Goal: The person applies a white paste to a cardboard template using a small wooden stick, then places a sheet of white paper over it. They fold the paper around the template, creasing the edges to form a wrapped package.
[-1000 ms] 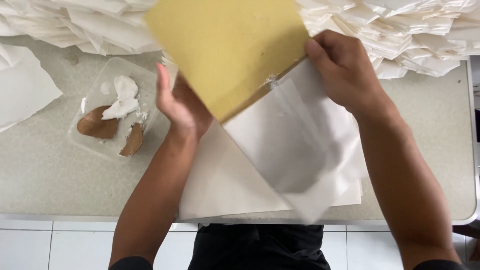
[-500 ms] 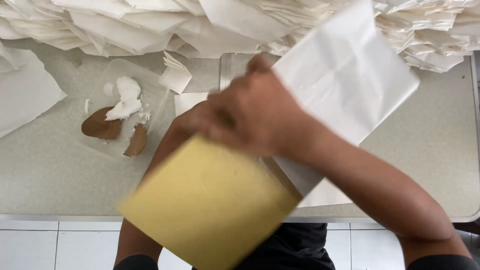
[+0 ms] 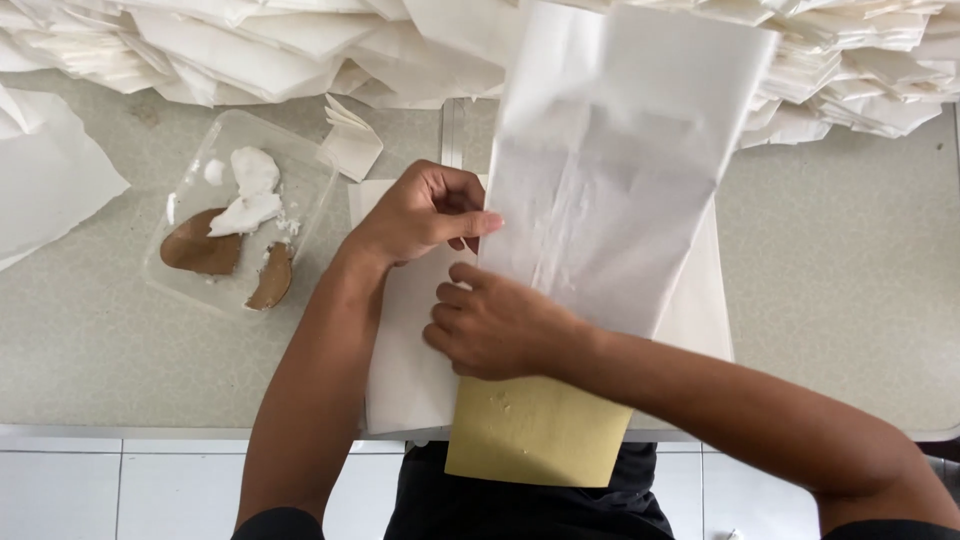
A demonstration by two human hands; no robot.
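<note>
Speckled table (image 3: 830,300), paper heap (image 3: 250,45), paste tray (image 3: 240,225)

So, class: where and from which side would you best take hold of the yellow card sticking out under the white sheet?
Pinch the yellow card at its near edge, coming from the table's front. That end overhangs the table bare; the far end lies under the white sheet and the right hand.

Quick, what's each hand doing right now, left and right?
Left hand: closed, pinching the left edge of the white paper sheet.
Right hand: fingers curled, pressing on the yellow-brown card under the sheet; actual grip cannot be told.
</note>
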